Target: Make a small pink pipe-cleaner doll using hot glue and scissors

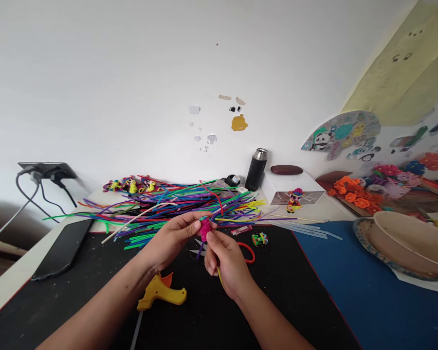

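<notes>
Between my two hands is a small pink coiled pipe-cleaner piece (205, 229), with purple stems poking out below and a bit of teal at its top. My left hand (180, 234) pinches its upper left side with thumb and fingertips. My right hand (224, 257) grips its lower right side, thumb on the front, the other fingers curled under. Behind and below the hands lie scissors with red handles (248, 253), partly hidden by my right hand. A yellow glue gun (164, 293) with an orange trigger rests on the black mat under my left forearm.
A heap of coloured pipe cleaners (190, 199) spreads along the wall. A phone (63, 248) lies at left. A small green-and-orange figure (259, 239), glue sticks (310, 228), a black bottle (256, 170), a white box (295, 182) and a large bowl (412, 243) stand to the right.
</notes>
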A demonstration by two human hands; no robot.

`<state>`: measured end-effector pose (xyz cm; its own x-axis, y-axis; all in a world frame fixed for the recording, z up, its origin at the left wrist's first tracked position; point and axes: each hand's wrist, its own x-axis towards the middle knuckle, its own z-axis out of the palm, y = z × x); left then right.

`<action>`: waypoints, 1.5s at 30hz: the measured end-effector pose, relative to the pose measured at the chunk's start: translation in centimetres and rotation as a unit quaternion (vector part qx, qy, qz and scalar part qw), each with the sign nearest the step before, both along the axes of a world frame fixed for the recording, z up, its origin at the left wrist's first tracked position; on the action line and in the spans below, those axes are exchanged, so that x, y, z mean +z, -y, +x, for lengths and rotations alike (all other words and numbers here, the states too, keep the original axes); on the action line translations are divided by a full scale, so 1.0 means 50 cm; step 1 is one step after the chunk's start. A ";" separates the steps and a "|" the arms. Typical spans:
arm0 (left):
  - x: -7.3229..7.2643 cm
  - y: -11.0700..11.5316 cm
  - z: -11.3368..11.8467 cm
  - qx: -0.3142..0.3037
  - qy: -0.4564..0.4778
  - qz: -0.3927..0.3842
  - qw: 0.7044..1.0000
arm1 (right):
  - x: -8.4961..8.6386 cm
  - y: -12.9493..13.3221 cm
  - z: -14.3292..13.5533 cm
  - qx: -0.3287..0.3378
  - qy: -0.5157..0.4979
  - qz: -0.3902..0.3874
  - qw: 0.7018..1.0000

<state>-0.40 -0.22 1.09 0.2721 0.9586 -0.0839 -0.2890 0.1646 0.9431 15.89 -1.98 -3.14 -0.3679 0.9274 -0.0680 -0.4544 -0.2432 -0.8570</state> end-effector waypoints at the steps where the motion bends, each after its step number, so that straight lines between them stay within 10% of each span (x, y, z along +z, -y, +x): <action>1: -0.002 0.000 0.001 0.001 0.011 -0.004 1.000 | 0.001 0.001 0.000 0.003 0.001 -0.001 1.000; 45: -0.002 0.002 0.008 -0.028 -0.073 0.057 0.995 | -0.009 -0.010 0.004 -0.007 -0.037 -0.023 0.999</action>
